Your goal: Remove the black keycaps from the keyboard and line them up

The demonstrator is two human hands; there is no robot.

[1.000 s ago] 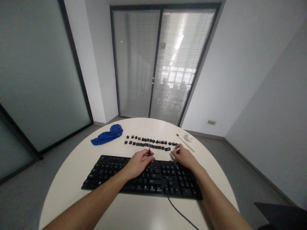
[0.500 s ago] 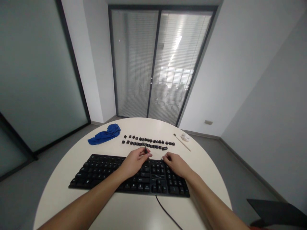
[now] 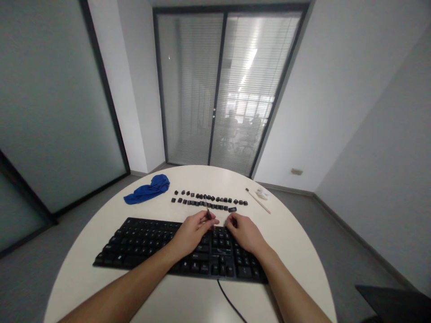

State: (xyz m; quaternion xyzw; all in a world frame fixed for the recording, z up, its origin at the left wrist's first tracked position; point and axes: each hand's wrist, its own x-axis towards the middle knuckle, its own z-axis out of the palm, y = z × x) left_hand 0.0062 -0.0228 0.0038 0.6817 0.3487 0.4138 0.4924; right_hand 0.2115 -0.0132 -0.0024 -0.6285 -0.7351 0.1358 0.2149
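Note:
A black keyboard (image 3: 144, 237) lies across the round table under both my hands. My left hand (image 3: 195, 228) is closed over the keyboard's upper edge, pinching a slim tool (image 3: 209, 215) with a dark grip and a thin, metallic-looking end pointing away from me. Just to its right, my right hand (image 3: 242, 229) is curled at the keyboard's top right, thumb and fingers together; whatever they pinch is too small to make out. Beyond the hands, loose black keycaps (image 3: 190, 202) are laid out in two rows, with a wider keycap (image 3: 232, 209) at the near row's right end.
A crumpled blue cloth (image 3: 148, 189) lies at the table's far left. At the right are a pale-handled brush (image 3: 258, 201) and a small white bundle (image 3: 261, 194). The keyboard cable (image 3: 230, 301) runs off the near edge of the white table (image 3: 175, 300).
My hands have come closer together over the keyboard's top edge. The left hand has shifted slightly right with the slim tool, and the view has moved a little.

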